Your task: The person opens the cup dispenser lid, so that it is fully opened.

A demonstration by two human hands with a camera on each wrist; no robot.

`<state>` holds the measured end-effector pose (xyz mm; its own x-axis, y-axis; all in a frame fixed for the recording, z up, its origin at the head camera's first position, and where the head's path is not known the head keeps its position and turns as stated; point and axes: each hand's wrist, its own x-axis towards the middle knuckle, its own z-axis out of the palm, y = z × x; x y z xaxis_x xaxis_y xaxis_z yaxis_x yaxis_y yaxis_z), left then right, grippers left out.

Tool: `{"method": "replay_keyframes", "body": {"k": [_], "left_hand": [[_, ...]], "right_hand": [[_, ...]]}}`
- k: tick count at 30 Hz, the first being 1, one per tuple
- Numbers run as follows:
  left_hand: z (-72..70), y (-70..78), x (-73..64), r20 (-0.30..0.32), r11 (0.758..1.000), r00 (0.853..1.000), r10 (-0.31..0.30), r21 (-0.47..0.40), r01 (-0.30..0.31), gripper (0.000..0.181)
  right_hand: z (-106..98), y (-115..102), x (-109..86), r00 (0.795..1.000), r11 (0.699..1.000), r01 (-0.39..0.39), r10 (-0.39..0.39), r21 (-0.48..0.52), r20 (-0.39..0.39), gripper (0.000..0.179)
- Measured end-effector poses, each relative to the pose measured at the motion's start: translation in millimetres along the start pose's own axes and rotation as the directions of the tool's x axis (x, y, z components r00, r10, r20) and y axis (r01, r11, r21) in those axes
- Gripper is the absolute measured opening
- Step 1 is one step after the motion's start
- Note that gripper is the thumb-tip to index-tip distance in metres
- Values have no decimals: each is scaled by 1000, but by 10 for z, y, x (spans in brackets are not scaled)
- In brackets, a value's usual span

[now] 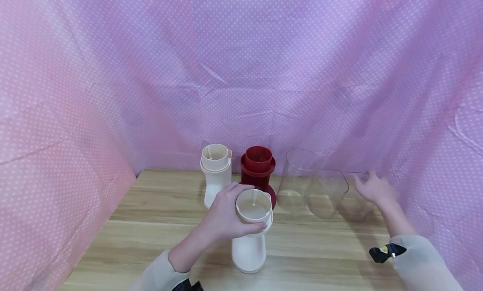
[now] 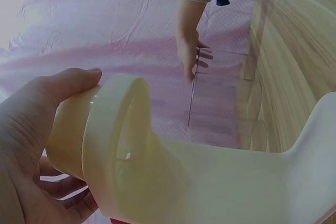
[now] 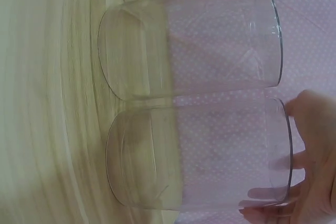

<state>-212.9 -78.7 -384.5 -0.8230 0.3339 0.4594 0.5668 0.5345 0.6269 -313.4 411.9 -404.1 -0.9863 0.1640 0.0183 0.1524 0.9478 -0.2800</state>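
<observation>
My left hand (image 1: 230, 215) grips the upper collar of a cream plastic base (image 1: 249, 251), thumb on the near side and fingers round the far side. In the left wrist view, this base (image 2: 226, 177) shows its round collar, narrower stem and flared foot. Far to the right, my right hand (image 1: 377, 190) is spread at the top rim of the end clear cylinder (image 3: 226, 156). Its fingers show through the clear wall, while the thumb lies near the rim. Another clear cylinder (image 3: 210, 45) stands beside that one.
Behind the held base stand a second cream base (image 1: 216, 177) and a dark red base (image 1: 258, 171). A tall clear cylinder (image 1: 299, 169) is right of the red one. Pink dotted cloth (image 1: 241, 115) walls in the wooden table (image 1: 158, 228) at the back and sides.
</observation>
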Motion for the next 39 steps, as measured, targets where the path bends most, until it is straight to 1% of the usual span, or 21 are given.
{"method": "replay_keyframes", "body": {"k": [3,5,7,9,11,16,19,24,29,32,36,39], "left_hand": [[-28,-48,18,-25,998,999,24,-51,-25,79],[-68,-85,34,-49,997,998,38,-65,-41,76],[-130,-115,55,-72,996,996,52,-67,-57,75],[-210,-143,78,-90,996,994,61,-64,-67,74],[-299,-170,104,-95,993,992,83,-79,-91,74],[-524,-232,140,-95,983,988,124,-126,-136,73],[-657,-290,136,-105,985,985,136,-94,-146,73],[-888,-442,97,-121,988,980,155,7,-155,74],[-1085,-602,52,-125,986,979,161,64,-154,71],[-1190,-674,42,-133,986,979,155,79,-145,68],[-1321,-773,64,-137,984,978,155,112,-141,66],[-1439,-863,110,-116,979,980,159,144,-142,63]], "right_hand": [[50,37,-49,998,996,29,-25,82,-54,77],[89,54,-90,994,988,55,-41,143,-99,67],[128,65,-115,990,979,79,-55,189,-132,61],[163,69,-127,984,973,99,-65,210,-165,58],[190,70,-128,979,970,112,-70,218,-191,58],[231,60,-125,974,968,122,-74,220,-215,57],[250,48,-135,971,969,123,-73,216,-226,57],[280,28,-163,965,968,131,-75,213,-250,54],[269,19,-188,973,966,124,-74,225,-217,57],[251,17,-201,979,965,113,-68,235,-191,59],[230,20,-218,983,964,103,-60,245,-176,61],[228,21,-228,980,964,108,-62,244,-190,60]]}}
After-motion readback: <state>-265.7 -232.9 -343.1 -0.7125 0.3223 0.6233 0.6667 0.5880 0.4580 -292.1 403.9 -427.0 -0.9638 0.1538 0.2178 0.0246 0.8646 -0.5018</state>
